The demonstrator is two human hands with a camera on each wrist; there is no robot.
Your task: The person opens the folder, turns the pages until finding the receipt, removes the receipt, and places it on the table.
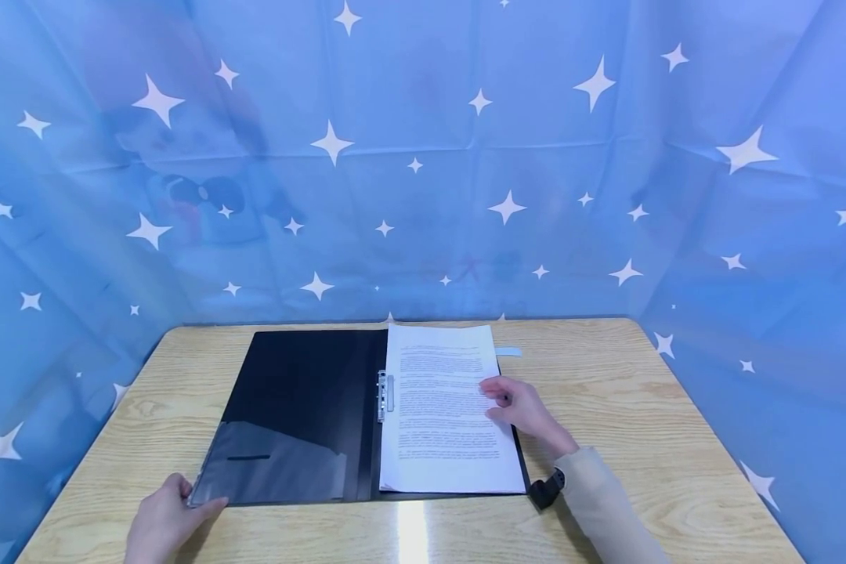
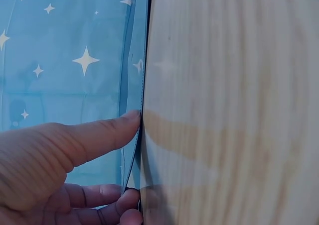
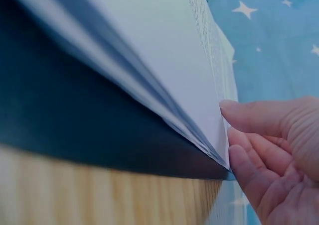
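Note:
An open black folder (image 1: 303, 376) lies flat on the wooden table. Thumb and curled fingers of my left hand (image 1: 168, 517) pinch its near left corner, the thumb (image 2: 107, 135) along the cover's edge. A stack of printed white sheets (image 1: 437, 446) covers the folder's right side, next to a metal clip (image 1: 381, 395) at the spine. My right hand (image 1: 525, 406) reaches over the stack's right edge, thumb and forefinger apart. In the right wrist view, its fingertips (image 3: 230, 108) touch the edge of the sheets, which are slightly fanned near the corner.
A clear pocket (image 1: 282, 470) with a dark slot sits on the left cover. A pale blue tab (image 1: 509, 352) sticks out past the sheets at the upper right. The table (image 1: 641, 423) ends at a blue star-patterned curtain (image 1: 423, 196) behind and at both sides.

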